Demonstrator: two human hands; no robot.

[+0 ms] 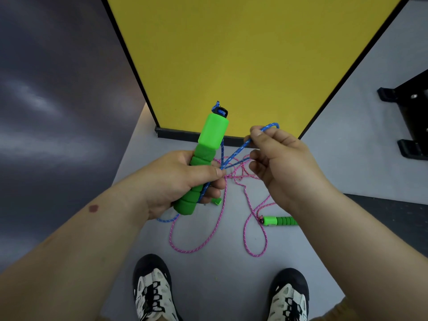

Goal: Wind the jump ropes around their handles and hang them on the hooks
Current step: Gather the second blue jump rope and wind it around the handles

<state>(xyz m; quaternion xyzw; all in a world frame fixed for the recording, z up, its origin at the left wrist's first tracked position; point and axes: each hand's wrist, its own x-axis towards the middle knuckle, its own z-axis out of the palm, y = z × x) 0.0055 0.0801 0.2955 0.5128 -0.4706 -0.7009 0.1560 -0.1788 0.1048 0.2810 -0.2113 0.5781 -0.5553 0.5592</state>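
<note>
My left hand grips a green ribbed jump-rope handle, held upright and tilted right, with its thumb pressing the blue rope against it. My right hand pinches a loop of the same blue rope just right of the handle. A pink rope lies tangled in loops on the grey floor below my hands. Its green handle lies flat on the floor, partly hidden by my right forearm. A small green piece shows under my left hand. No hooks are in view.
A yellow panel with a black frame stands straight ahead. A dark wall fills the left. Black equipment feet sit at the right edge, and a dark mat lies to the right. My two shoes stand below.
</note>
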